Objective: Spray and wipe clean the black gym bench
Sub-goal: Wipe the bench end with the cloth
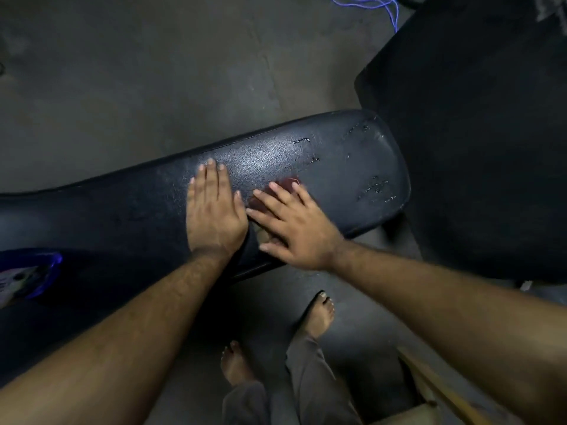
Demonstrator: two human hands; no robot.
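**Wiping the bench with a cloth**

The right hand (299,223) lies flat with straight, spread fingers. It presses a small dark red cloth (283,187) down on the long black padded gym bench (343,167). The cloth is blurred and mostly hidden under the fingers. The left hand (211,207) is just beside the right hand, flat on the bench too, with fingers straight and close together. It holds nothing.

This looks like the wiping step. Past the right hand, toward the round end of the bench, there are small shiny wet spots (376,187). The next move, I think, is to push the cloth over those spots, keeping the palm pressed down.

A blue thing (29,274), too blurred to name, sits at the other end of the bench.
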